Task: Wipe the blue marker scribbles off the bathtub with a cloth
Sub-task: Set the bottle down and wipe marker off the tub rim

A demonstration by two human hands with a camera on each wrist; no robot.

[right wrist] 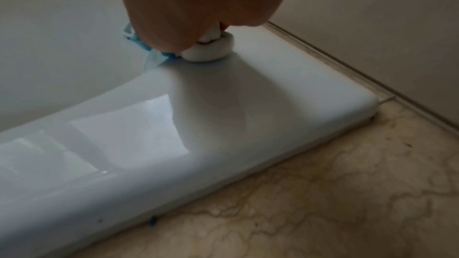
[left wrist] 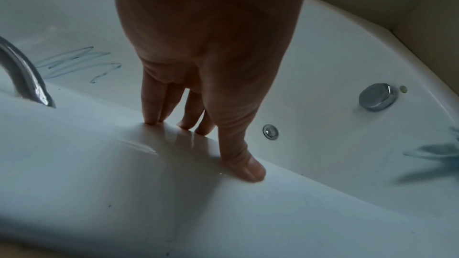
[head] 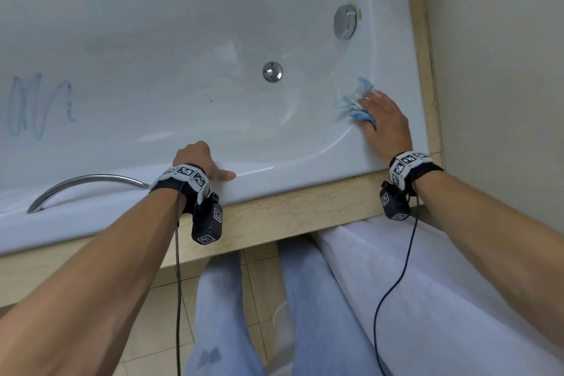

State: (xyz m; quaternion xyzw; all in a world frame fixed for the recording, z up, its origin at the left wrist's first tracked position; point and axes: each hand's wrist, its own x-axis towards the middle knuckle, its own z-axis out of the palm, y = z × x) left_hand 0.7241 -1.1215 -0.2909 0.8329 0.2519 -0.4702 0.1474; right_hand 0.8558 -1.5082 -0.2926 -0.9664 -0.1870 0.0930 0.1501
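Blue marker scribbles (head: 39, 104) loop across the white bathtub's (head: 274, 183) inner wall at the far left; they show faintly in the left wrist view (left wrist: 79, 64). My right hand (head: 383, 119) grips a bunched blue cloth (head: 355, 102) against the tub's right inner corner, far from the scribbles. The right wrist view shows the cloth (right wrist: 139, 44) poking out under the hand (right wrist: 198, 7), beside a white rounded lump I cannot identify. My left hand (head: 198, 159) rests on the near rim, with its fingers (left wrist: 151, 109) straight and its thumb stretched along the edge.
A chrome grab handle (head: 88, 183) arches over the near rim, left of my left hand. A round drain plug (head: 272, 71) and a chrome overflow knob (head: 345, 21) sit in the tub. A beige marble ledge (head: 305, 214) borders the tub, and a wall stands on the right.
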